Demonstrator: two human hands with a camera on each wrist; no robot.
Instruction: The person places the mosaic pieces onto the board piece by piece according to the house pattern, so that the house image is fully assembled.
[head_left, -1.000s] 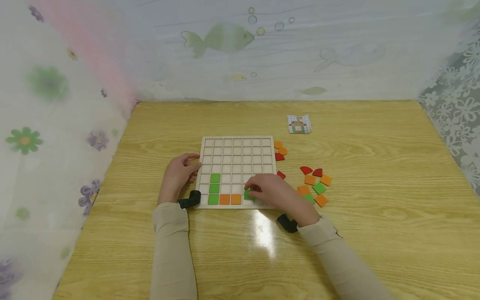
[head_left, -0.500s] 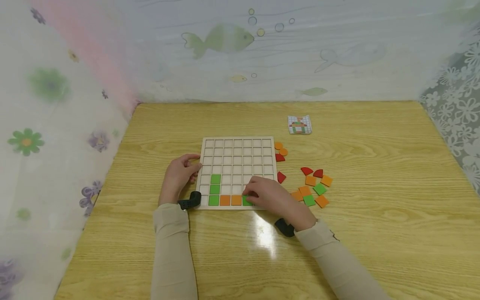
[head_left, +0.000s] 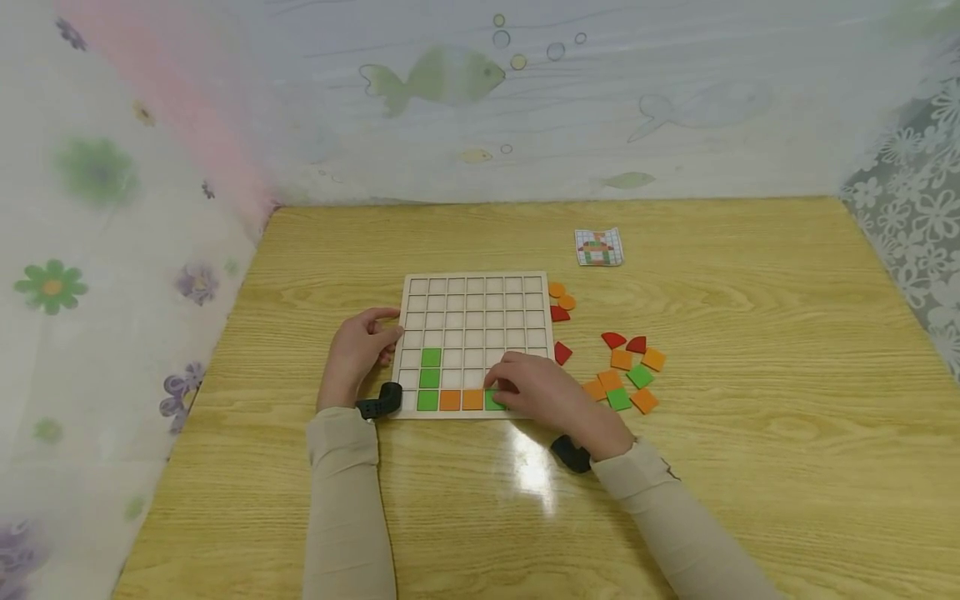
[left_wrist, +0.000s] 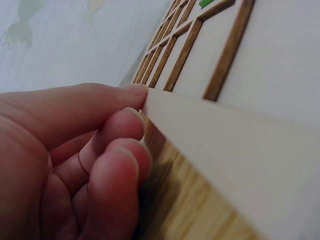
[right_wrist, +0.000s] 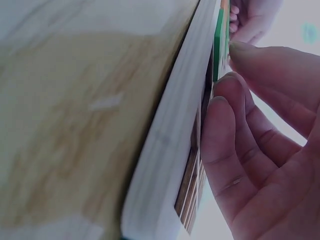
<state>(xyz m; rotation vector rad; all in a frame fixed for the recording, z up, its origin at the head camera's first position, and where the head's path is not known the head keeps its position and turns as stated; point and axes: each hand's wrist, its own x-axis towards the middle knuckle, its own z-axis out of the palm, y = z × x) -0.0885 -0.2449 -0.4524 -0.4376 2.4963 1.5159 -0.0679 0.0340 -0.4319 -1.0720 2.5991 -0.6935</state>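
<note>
A pale wooden grid board (head_left: pixel 551 333) lies flat on the table. My left hand (head_left: pixel 356 354) rests at its left side; in the left wrist view one fingertip (left_wrist: pixel 135 89) touches the board edge (left_wrist: pixel 170 110), the other fingers bent beside it. My right hand (head_left: pixel 547 396) is over the board's near right part, thumb and fingers pinching a green square tile (head_left: pixel 493 400) at a near-row cell. In the right wrist view the green tile (right_wrist: pixel 218 47) shows its edge slightly above the board. Three green tiles (head_left: pixel 429 378) and two orange square tiles (head_left: pixel 461 400) sit in other cells.
Right of the board lie loose orange squares (head_left: pixel 643 401), green squares (head_left: pixel 640 377), red quarter-round pieces (head_left: pixel 613 340) and orange discs (head_left: pixel 567 302). A pattern card (head_left: pixel 598 247) lies farther back. A patterned wall covering (head_left: pixel 450 125) rises behind the wooden table (head_left: pixel 750 375).
My right hand has shifted slightly toward the near edge, lowering the green tile into line with the near-row cell. More loose orange tiles show beside the wrist. My left hand stays in place.
</note>
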